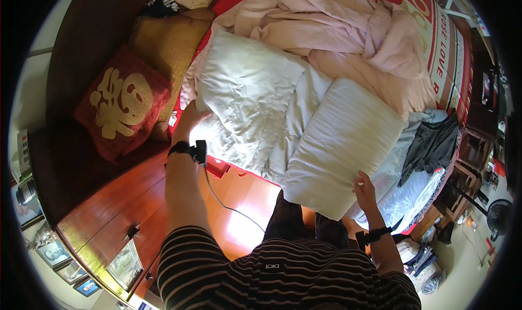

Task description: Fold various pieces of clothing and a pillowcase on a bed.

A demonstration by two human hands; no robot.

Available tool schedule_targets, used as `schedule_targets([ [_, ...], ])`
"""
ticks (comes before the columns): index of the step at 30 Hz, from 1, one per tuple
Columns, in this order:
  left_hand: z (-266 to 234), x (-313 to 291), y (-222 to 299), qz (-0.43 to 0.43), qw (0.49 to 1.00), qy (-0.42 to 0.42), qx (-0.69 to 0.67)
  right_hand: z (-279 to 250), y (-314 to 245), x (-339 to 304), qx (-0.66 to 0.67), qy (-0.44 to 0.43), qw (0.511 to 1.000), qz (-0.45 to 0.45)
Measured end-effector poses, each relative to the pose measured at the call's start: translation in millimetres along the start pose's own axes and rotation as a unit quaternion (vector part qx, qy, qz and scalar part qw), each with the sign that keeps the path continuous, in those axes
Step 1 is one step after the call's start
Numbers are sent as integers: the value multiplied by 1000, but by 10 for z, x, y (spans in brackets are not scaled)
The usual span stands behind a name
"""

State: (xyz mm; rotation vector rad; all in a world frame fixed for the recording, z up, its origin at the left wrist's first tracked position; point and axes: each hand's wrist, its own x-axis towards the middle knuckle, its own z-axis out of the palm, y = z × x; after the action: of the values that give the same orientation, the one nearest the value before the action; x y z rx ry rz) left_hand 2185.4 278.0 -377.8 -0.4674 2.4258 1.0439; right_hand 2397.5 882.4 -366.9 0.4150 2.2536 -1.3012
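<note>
A white quilt (244,92) lies spread over the near part of the bed, its right end doubled over into a thick folded panel (342,141). At the quilt's left edge is my left hand (192,117), thumb on top of the fabric and the other fingers partly hidden along the edge; it appears closed on it. My right hand (365,191) is at the near right border of the folded panel, fingers loosely bent and apart, with nothing seen in them. Both wrists wear black straps, and a cable hangs from the left one.
A crumpled pink blanket (337,27) lies behind the quilt. To the left are a red cushion (122,103) and a woven tan pillow (168,43). Dark clothing (432,144) and clear plastic wrapping (413,198) lie at right. A wooden cabinet (109,201) stands near left.
</note>
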Motion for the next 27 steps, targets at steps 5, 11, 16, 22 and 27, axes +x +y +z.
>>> schedule_targets([
  [5,24,-633,1146,31,990,-126,-60,-19,-343,97,82,-30,996,-12],
  [11,884,-1816,2725,154,949,-273,-39,-204,-1273,84,307,-163,935,-64],
  [16,2480,-2528,3365,224,876,-425,47,-706,-842,-139,251,-58,960,107],
  [22,4210,-2741,2050,286,866,-378,161,-876,936,32,239,-46,970,25],
  [27,4068,-3236,1688,327,893,-272,149,-915,492,277,190,-46,974,109],
])
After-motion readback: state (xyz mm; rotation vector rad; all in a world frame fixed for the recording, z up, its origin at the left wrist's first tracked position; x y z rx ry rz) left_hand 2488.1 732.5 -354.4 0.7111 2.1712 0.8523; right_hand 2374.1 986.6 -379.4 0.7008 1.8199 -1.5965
